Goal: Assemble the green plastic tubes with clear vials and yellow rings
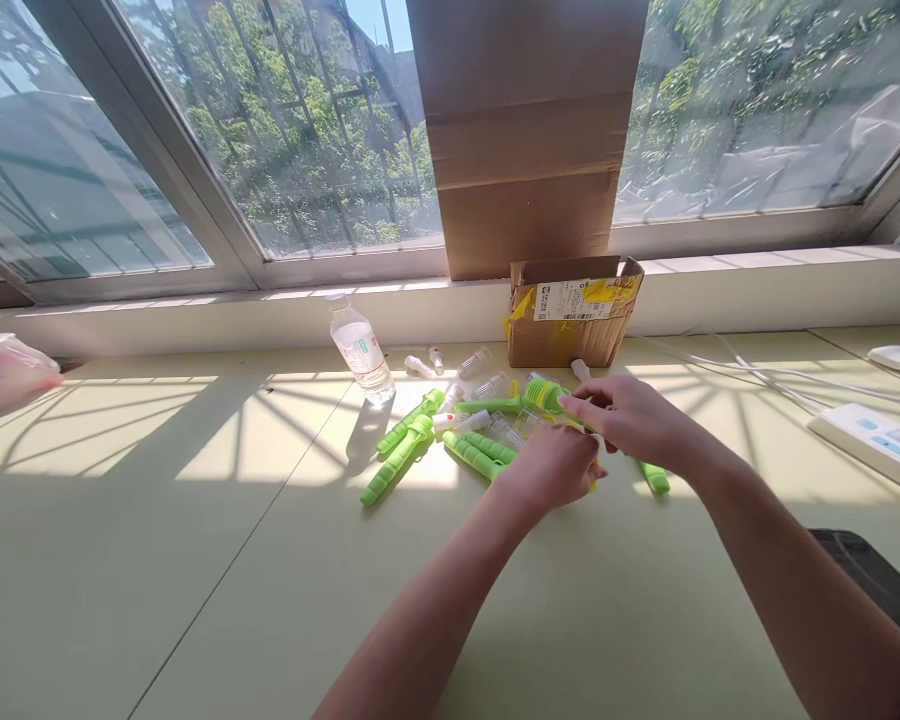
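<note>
My left hand (559, 465) is closed low over the pile, back of the hand up. Small yellow bits show at its fingers, but what it holds is mostly hidden. Just above it, my right hand (630, 415) has thumb and fingers drawn together; anything between them is hidden. By the right thumb is a green piece with a ribbed, ringed end (546, 394). Around the hands lie green ribbed handles (394, 470), clear plastic tubes (491, 386) and small white pieces with red marks (448, 422). Another green handle (654, 477) lies partly beneath the right wrist.
A water bottle (361, 350) stands left of the pile. Behind it, an open cardboard box (566, 325) sits against the sill. At right are a power strip (874, 445), white cables (765, 372) and a dark flat object (870, 575). A pink plastic bag (11, 370) lies far left.
</note>
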The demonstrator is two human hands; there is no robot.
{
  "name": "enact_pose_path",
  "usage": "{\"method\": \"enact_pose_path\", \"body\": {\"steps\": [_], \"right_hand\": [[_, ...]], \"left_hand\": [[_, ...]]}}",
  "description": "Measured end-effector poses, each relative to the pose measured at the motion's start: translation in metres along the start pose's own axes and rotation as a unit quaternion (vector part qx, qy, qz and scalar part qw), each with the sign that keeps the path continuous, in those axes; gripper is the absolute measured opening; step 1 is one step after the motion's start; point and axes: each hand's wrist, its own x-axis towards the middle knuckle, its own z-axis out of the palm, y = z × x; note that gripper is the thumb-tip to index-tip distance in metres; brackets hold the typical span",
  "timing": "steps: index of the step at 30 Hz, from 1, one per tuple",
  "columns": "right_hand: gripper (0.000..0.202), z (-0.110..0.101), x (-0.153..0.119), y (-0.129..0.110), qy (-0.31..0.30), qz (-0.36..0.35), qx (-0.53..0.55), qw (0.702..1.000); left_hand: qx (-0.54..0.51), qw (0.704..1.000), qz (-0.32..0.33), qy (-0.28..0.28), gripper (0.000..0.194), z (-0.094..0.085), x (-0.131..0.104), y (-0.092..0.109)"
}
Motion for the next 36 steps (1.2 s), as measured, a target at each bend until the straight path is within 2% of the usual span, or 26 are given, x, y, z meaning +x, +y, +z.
{"method": "enact_pose_path", "body": {"steps": [7, 11, 24, 28, 31, 36], "right_hand": [[0.043, 0.0007, 0.0012, 0.0006, 0.004, 0.004, -0.003, 1.0], [0.041, 0.001, 0.0015, 0.002, 0.001, 0.001, -0.002, 1.0], [0.042, 0.0004, 0.0008, 0.0004, -0.001, 0.008, 0.006, 1.0], [0.04, 0.0006, 0.0005, 0.0004, 0.002, 0.004, 0.005, 1.0], [0.039, 0.0005, 0.0006, 0.0, 0.004, 0.002, 0.003, 1.0], [0.042, 0.0, 0.0005, -0.0009, -0.003, 0.009, 0.003, 1.0]], "left_hand": [[-0.036, 0.996, -0.054, -0.054, 0.018, -0.0087, -0.0049, 0.0037], [-0.051, 0.997, -0.037, -0.05, 0.028, -0.0092, -0.0059, 0.004], [-0.057, 0.996, -0.048, -0.045, 0.024, -0.0076, -0.0057, 0.0032], [-0.059, 0.996, -0.046, -0.056, 0.014, -0.0061, -0.0038, 0.001], [-0.059, 0.994, -0.049, -0.076, 0.02, -0.0056, -0.002, 0.0002], [-0.044, 0.995, -0.053, -0.07, 0.024, -0.0069, -0.0011, 0.0009]]}}
